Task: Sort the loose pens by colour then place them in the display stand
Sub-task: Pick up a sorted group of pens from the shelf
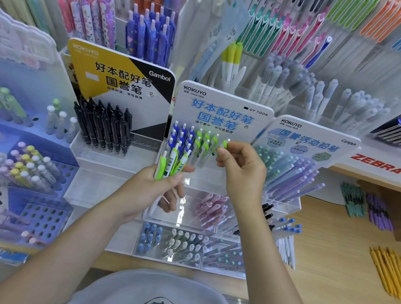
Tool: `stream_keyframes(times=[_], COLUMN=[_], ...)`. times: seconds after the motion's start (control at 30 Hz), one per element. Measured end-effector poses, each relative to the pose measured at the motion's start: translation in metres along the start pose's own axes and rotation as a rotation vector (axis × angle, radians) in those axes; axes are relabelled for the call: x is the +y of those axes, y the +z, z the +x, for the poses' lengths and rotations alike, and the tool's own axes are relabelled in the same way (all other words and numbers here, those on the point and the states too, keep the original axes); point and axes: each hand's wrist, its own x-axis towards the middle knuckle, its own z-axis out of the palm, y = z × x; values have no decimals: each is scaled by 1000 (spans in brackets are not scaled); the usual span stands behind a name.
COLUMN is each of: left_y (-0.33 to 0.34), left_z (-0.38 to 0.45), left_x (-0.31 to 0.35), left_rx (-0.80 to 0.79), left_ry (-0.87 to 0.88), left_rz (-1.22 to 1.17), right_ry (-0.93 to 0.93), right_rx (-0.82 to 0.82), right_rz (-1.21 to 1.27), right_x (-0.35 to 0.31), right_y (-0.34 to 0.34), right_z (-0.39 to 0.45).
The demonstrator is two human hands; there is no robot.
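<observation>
My left hand (pixel 158 190) grips a small bunch of green-and-white pens (pixel 171 164), their clips pointing up, just in front of the clear display stand (pixel 222 118) with the blue-lettered white header card. In that stand, blue pens (pixel 182 136) fill the left rows and green pens (pixel 205 142) stand to their right. My right hand (pixel 242 174) pinches the top of a single green pen (pixel 223 146) at the right end of the green rows. Whether its lower end sits in the stand is hidden by my hand.
A stand of black pens (pixel 104 124) is at the left, a stand of pastel mechanical pencils (pixel 294 172) at the right. Trays of pink, blue and white pens sit below my hands. Loose yellow pens (pixel 392 274), teal and purple pens lie on the wooden shelf at the right.
</observation>
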Motion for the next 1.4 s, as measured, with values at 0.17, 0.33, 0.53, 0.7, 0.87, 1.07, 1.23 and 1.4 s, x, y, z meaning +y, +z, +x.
stream_keyframes(times=[0.17,0.33,0.53,0.7,0.87,1.07,1.23,1.4], left_y=[0,3,5,10,13,0,-9,-7], left_z=[1,2,2,5,3,4,1,-1], left_x=[-2,-1,1,-1,3,-6,-9,-4], left_rx=[6,18,16,-26,-61,64,38,84], left_ry=[-35,-8,8,-19,-2,-106,-143,-85], left_rz=[-53,-50,-32,-62,-9,21,42,2], right_ry=[35,21,-57,191,243,125,-23,-91], right_rx=[-31,-64,-10,-206,-224,42,98,-11], right_rz=[-74,-176,-273,30,168,365,248,50], right_x=[4,6,6,-13,-17,-22,-21,-9], right_y=[7,10,4,0,2,-15,-14,4], right_z=[0,3,-5,-29,-34,-24,-15,-16])
